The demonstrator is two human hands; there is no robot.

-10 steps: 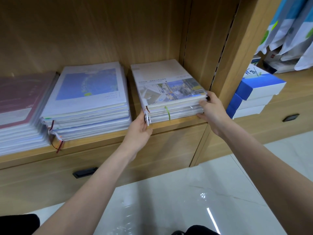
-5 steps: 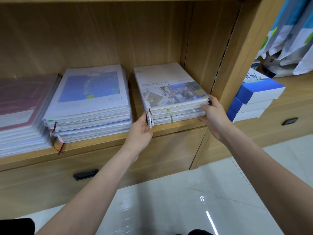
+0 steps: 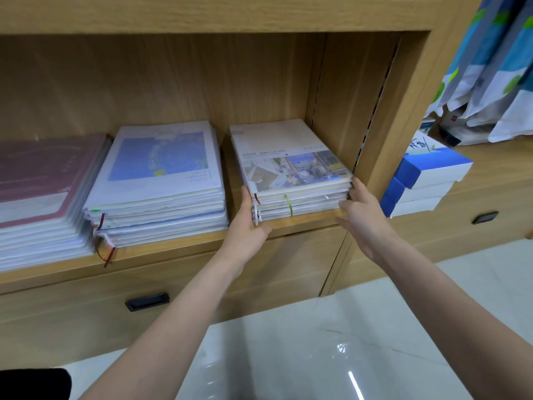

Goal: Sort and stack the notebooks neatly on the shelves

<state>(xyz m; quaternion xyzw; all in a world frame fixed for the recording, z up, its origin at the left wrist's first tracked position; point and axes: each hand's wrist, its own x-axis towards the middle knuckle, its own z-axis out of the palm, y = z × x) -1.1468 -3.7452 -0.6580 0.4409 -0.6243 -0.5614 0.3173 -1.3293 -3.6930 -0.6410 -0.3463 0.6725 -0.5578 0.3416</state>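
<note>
Left hand (image 3: pixel 250 226) flat against the right-hand notebook stack (image 3: pixel 291 171) on the shelf (image 3: pixel 178 246). Right hand (image 3: pixel 360 215) likewise, fingers straight, gripping nothing.

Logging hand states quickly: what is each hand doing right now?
Left hand: open, straight fingers pressing the left side of the street-photo notebook stack.
Right hand: open, fingers against the stack's right front corner.

Stationery shop; notebook stacks (image 3: pixel 155 180) on wooden shelves (image 3: pixel 202 241); boxed stock (image 3: pixel 427 174)
</note>
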